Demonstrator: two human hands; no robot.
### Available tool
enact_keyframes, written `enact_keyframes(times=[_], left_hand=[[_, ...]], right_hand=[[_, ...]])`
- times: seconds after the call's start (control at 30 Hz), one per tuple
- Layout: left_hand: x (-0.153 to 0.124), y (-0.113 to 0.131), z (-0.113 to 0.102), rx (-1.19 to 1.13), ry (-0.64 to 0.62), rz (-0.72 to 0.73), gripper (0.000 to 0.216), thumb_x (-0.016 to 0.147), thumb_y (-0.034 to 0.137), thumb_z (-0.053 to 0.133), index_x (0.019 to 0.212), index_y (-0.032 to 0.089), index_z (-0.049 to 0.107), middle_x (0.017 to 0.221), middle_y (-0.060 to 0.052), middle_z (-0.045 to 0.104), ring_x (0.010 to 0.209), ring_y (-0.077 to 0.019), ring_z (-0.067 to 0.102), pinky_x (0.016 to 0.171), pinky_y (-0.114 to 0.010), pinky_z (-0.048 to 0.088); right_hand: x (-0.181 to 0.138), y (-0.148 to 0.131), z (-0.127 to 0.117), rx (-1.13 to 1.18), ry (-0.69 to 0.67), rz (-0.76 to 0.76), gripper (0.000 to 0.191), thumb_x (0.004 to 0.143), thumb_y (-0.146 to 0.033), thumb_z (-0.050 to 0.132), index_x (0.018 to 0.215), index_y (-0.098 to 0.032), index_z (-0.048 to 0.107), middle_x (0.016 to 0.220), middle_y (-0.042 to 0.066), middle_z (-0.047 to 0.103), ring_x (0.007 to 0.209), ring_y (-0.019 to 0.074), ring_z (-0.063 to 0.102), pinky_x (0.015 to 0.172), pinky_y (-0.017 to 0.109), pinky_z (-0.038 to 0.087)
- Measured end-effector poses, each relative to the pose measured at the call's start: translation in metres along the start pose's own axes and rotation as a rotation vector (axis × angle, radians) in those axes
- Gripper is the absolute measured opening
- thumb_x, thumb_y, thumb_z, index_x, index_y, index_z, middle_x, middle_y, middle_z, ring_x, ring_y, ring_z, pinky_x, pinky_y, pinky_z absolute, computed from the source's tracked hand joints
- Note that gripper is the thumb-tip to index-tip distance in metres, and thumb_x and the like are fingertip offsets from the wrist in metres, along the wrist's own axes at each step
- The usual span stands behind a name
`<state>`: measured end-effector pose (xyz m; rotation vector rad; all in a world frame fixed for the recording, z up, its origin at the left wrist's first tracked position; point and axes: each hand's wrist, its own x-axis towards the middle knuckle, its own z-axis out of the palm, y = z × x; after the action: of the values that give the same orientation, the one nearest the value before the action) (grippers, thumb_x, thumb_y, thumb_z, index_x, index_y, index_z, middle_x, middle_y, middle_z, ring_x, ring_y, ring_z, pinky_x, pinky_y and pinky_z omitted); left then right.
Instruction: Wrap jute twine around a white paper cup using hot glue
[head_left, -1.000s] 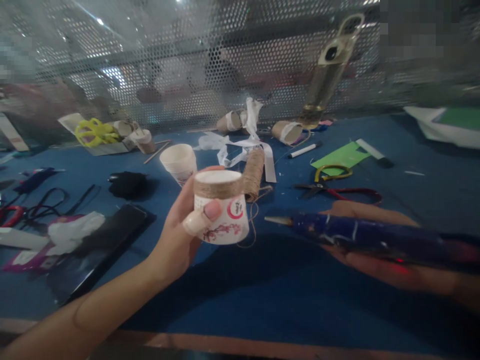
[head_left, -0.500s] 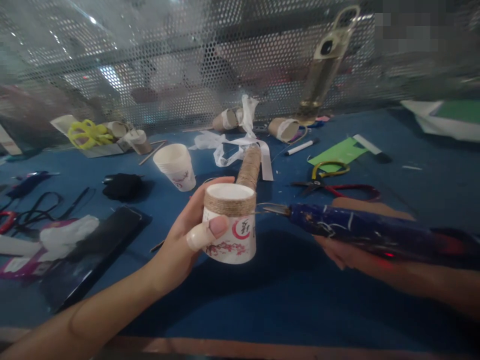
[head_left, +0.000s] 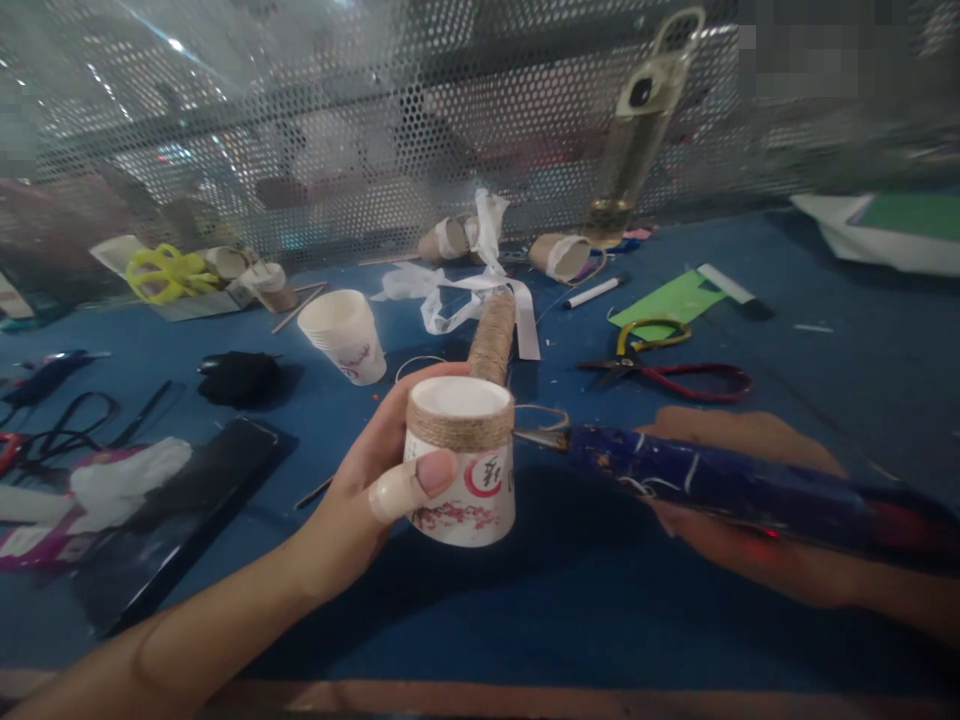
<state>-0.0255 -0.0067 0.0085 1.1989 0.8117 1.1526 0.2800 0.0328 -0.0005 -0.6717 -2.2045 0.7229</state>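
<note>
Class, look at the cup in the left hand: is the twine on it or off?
On: rows of twine circle the cup just below its upper edge.

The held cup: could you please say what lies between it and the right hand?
The head view shows the glue gun's front and a twine strand between cup and right hand.

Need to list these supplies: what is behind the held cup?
Beyond the cup in the left hand, a twine roll and, farther back, white ribbon show. The cup hides the roll's near end.
</note>
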Motion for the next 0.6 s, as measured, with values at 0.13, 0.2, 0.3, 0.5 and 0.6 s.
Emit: enact_keyframes(times=[0.13,0.2,0.3,0.5,0.6], left_hand=[[0.0006,0.0005,0.0007,0.002,0.007,0.004,0.058,0.092,0.049,0.077,0.146,0.030,0.069,0.138,-0.011,0.076,0.128,-0.0391,0.069,0.108,-0.055,0.058],[0.0012,0.0000,0.0001,0.002,0.002,0.009,0.059,0.092,0.049,0.077,0.147,0.030,0.068,0.137,-0.011,0.076,0.126,-0.0383,0.070,0.107,-0.054,0.059],[0.0014,-0.0017,-0.0010,0.002,-0.010,0.013,0.059,0.093,0.049,0.077,0.148,0.031,0.068,0.139,-0.010,0.076,0.124,-0.0359,0.072,0.104,-0.050,0.061],[0.0013,-0.0031,-0.0026,0.011,-0.018,0.022,0.058,0.094,0.049,0.078,0.149,0.034,0.068,0.138,-0.007,0.077,0.122,-0.0318,0.074,0.096,-0.038,0.062],[0.0013,-0.0033,-0.0030,0.015,-0.032,0.043,0.056,0.095,0.049,0.078,0.148,0.035,0.068,0.138,-0.007,0.077,0.122,-0.0306,0.073,0.096,-0.037,0.062]], right_hand=[[0.0018,-0.0004,0.0000,-0.027,-0.018,-0.035,0.013,0.100,-0.028,0.057,0.088,-0.032,0.055,0.063,-0.010,0.062,0.044,0.0115,0.054,0.044,0.029,0.039],[0.0027,-0.0005,-0.0002,-0.029,-0.018,-0.068,0.013,0.103,-0.033,0.055,0.090,-0.032,0.054,0.061,-0.010,0.061,0.042,0.0109,0.053,0.044,0.029,0.040],[0.0028,-0.0001,-0.0010,-0.079,-0.015,-0.088,0.018,0.108,-0.038,0.052,0.091,-0.032,0.052,0.060,-0.010,0.060,0.041,0.0108,0.053,0.044,0.029,0.038],[0.0011,-0.0009,-0.0014,-0.165,-0.022,-0.126,0.029,0.113,-0.051,0.045,0.090,-0.032,0.048,0.059,-0.011,0.059,0.043,0.0128,0.053,0.045,0.031,0.038],[-0.0007,-0.0042,0.0015,-0.193,0.020,-0.088,0.034,0.113,-0.056,0.041,0.090,-0.032,0.046,0.062,-0.009,0.061,0.046,0.0144,0.054,0.050,0.034,0.040]])
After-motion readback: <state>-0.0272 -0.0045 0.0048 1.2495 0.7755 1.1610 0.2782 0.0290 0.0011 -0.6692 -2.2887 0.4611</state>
